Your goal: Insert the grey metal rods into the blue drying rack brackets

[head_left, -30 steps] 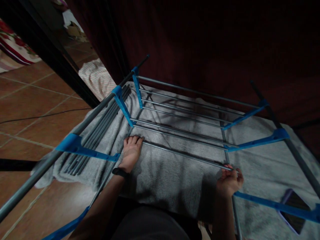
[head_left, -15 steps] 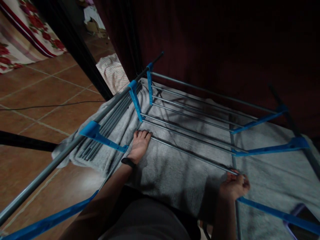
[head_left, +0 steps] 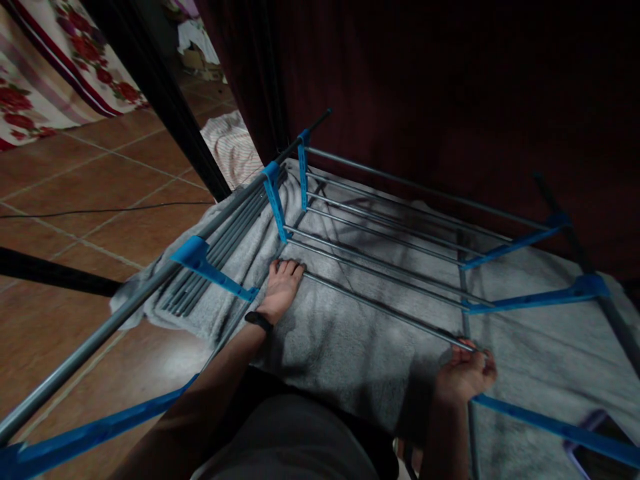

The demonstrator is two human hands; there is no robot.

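A loose-looking grey metal rod [head_left: 370, 303] runs between my two hands, low over the grey blanket. My left hand [head_left: 283, 283], with a black band on its wrist, is closed over the rod's left end. At the right end my right hand [head_left: 467, 370] grips the rod with curled fingers, close to a blue plastic bracket [head_left: 545, 417]. Beyond the rod stands a partly built rack of grey tubes with blue brackets [head_left: 275, 200]; several cross rods [head_left: 380, 263] span it. Whether the held rod's ends sit in any bracket is hidden by my hands.
Several spare grey rods [head_left: 220, 250] lie bundled on the grey blanket [head_left: 340, 373] at left. A phone [head_left: 605, 443] lies at lower right under a bracket. Black frame posts [head_left: 160, 100], a dark red curtain [head_left: 425, 87] and tiled floor [head_left: 100, 180] surround the rack.
The view has shifted slightly. Both hands keep their hold on the rod, which stays in nearly the same place against the rack.
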